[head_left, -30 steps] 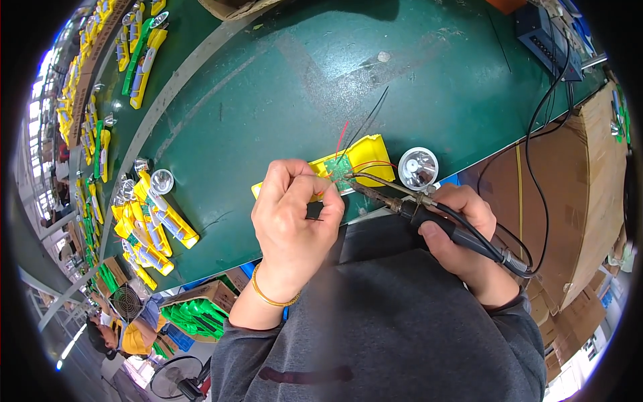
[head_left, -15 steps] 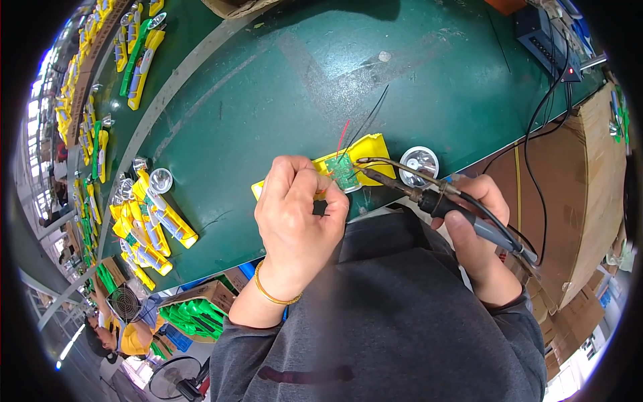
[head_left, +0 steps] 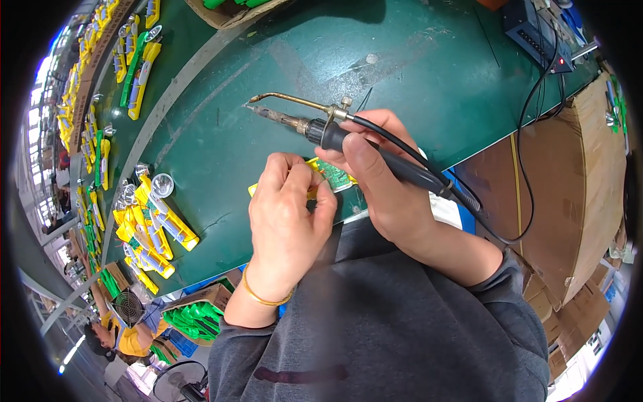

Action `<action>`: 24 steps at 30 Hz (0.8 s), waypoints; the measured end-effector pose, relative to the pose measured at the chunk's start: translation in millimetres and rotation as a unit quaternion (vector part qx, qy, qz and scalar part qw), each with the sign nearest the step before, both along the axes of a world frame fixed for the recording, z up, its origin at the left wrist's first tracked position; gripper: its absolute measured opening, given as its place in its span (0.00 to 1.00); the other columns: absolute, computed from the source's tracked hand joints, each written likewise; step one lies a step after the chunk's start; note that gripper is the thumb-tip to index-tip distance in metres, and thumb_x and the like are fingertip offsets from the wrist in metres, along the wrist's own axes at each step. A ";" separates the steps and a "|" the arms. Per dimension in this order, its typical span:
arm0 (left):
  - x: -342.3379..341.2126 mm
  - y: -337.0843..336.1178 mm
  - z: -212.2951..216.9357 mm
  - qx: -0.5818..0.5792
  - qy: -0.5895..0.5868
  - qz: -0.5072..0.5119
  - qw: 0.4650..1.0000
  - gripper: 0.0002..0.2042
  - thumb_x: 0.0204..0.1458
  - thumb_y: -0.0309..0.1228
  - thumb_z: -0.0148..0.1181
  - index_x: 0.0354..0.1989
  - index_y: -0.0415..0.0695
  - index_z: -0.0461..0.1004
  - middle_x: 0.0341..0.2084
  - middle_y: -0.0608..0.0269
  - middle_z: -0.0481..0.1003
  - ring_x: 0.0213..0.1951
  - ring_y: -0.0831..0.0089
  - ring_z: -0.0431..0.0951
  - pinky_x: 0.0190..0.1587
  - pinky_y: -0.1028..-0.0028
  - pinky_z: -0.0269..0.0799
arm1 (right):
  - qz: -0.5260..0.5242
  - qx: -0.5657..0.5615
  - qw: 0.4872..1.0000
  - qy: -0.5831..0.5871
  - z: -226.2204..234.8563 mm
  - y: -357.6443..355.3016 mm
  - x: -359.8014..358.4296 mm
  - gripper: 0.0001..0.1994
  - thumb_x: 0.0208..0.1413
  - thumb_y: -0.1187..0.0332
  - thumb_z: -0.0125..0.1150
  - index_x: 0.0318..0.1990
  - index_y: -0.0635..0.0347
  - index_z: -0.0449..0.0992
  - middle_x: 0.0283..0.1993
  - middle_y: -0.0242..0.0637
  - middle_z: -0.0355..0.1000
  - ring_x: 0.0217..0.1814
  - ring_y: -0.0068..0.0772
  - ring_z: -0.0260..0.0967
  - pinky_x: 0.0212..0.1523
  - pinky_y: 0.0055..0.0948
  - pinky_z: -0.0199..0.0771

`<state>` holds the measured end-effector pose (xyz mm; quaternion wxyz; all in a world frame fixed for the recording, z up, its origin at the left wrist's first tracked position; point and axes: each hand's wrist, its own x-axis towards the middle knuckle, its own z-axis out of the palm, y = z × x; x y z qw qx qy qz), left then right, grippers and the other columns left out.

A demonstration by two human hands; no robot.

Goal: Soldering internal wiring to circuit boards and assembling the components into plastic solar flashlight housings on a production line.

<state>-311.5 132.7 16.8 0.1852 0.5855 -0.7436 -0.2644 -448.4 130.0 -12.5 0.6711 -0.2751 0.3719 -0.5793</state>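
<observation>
Right hand (head_left: 385,191) gripping soldering iron (head_left: 333,136), tip pointing left. Left hand (head_left: 288,211) pinched at yellow housing (head_left: 313,163); can't tell on what. Circuit board (head_left: 340,179) in housing, on green bench (head_left: 435,74). Yellow assemblies (head_left: 151,228) piled left.

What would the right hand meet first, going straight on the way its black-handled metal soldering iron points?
The right hand, soldering iron leading, would probably first meet the long yellow plastic lamp body at upper left, though depth is unclear.
</observation>
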 end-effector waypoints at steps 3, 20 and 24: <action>9.5 1.2 24.5 -0.066 -0.016 -0.029 0.997 0.12 0.40 0.22 0.63 0.35 0.37 0.70 0.40 0.47 0.68 0.40 0.50 0.71 0.41 0.62 0.69 | -0.009 -0.010 1.000 0.014 -1.7 1.3 -0.3 0.13 0.61 0.66 0.53 0.47 0.65 0.64 0.44 0.39 0.68 0.48 0.31 0.70 0.55 0.33 0.70; 17.3 -18.5 12.4 0.040 0.069 -0.101 0.992 0.05 0.41 0.19 0.61 0.28 0.40 0.77 0.24 0.59 0.74 0.27 0.62 0.76 0.30 0.71 0.72 | -0.072 -0.017 0.996 -0.053 13.5 13.2 -35.0 0.11 0.62 0.67 0.49 0.48 0.62 0.64 0.43 0.40 0.70 0.45 0.33 0.72 0.52 0.46 0.73; 11.9 -20.2 8.6 0.044 0.047 -0.109 0.992 0.06 0.40 0.18 0.62 0.28 0.40 0.76 0.23 0.59 0.71 0.25 0.64 0.73 0.29 0.71 0.69 | -0.057 -0.031 0.995 0.075 19.8 21.3 -74.2 0.15 0.59 0.63 0.53 0.47 0.63 0.62 0.42 0.41 0.70 0.41 0.32 0.72 0.43 0.38 0.76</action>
